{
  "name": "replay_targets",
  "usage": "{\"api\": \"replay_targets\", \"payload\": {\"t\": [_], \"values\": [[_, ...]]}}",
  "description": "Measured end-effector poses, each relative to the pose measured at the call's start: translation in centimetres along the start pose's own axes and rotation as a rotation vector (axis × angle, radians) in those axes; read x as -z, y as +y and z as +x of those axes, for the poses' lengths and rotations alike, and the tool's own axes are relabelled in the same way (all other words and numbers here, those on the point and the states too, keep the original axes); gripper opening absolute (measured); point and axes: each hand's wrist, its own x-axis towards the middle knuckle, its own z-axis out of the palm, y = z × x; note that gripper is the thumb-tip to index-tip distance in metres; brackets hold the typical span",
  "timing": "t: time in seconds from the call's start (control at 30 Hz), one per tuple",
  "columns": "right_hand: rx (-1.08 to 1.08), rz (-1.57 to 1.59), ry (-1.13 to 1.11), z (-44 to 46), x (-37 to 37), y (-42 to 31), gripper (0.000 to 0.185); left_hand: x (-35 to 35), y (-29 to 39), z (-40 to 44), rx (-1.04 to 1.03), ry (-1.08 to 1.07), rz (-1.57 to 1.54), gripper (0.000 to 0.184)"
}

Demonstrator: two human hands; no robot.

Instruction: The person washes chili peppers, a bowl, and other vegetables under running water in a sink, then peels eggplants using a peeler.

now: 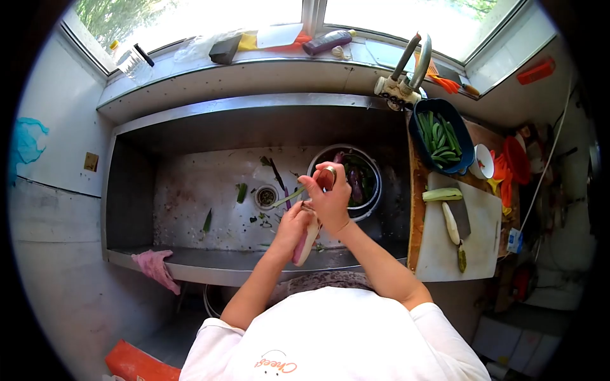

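Over the sink, my left hand point(292, 227) is wrapped round a partly peeled eggplant point(308, 241), its pale flesh bared beside a purple strip. My right hand point(333, 200) is closed on what looks like a peeler point(330, 176) with a looped end; its working end is mostly hidden at the eggplant's top. A thin green strip point(290, 197) sticks out leftward by the fingers. Just beyond my right hand, a round metal bowl point(379, 184) holds purple eggplants point(354, 185) and green vegetables.
Scraps lie around the sink drain point(265, 197). At right, a white cutting board point(483, 235) bears a knife point(460, 219), a pale green peeled piece point(443, 194) and a peeled eggplant point(452, 223). Behind it stand a dark basin point(469, 155) of green pods and the faucet point(397, 92).
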Motion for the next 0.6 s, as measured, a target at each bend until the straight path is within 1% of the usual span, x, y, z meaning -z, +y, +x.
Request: {"api": "replay_targets", "payload": {"t": [0.07, 0.1, 0.13, 0.17, 0.2, 0.27, 0.3, 0.4, 0.43, 0.5, 0.57, 0.6], "values": [[0.205, -0.189, 0.019, 1.4, 1.3, 0.3, 0.029, 0.2, 1.3, -1.1, 0.073, -0.027, 0.045, 0.025], [0.250, -0.207, 0.057, 2.2, 1.8, 0.5, 0.027, 0.6, 1.3, -1.2, 0.048, 0.003, 0.034, 0.024], [0.075, -0.143, 0.062, 2.4, 2.0, 0.4, 0.026, 1.0, 1.3, -1.4, 0.023, 0.032, 0.024, 0.024], [-0.113, 0.157, 0.079, 2.6, 2.1, 0.0, 0.025, 1.1, 1.2, -1.5, -0.002, 0.061, 0.014, 0.023], [-0.303, 0.457, 0.093, 2.8, 2.0, -1.2, 0.024, 1.5, 0.3, -0.9, -0.141, 0.063, 0.092, 0.022], [-0.300, 0.394, 0.092, 2.4, 1.7, -1.1, 0.024, 2.6, -2.1, 0.8, -0.419, 0.070, 0.247, 0.020], [-0.294, 0.365, 0.091, 2.4, 1.4, -1.1, 0.023, 2.3, -2.2, 0.8, -0.462, 0.038, 0.235, 0.019], [-0.199, 0.197, 0.092, 1.1, 0.7, -0.8, 0.025, 0.8, 0.6, -1.0, -0.127, 0.049, 0.101, 0.019], [-0.150, 0.111, 0.075, 0.7, 0.6, -0.8, 0.026, 0.6, 0.4, -0.8, -0.131, 0.057, 0.174, 0.019], [-0.115, 0.116, 0.079, 0.3, 0.2, -0.7, 0.027, 0.3, 0.0, -0.4, -0.138, 0.074, 0.323, 0.021], [-0.102, 0.140, 0.083, 0.3, 0.0, -0.8, 0.026, 0.2, 0.0, -0.3, -0.103, 0.016, 0.271, 0.023], [-0.158, 0.215, 0.097, 0.5, 0.2, -1.4, 0.025, 0.1, 0.1, -0.3, -0.087, -0.014, 0.245, 0.024]]}}
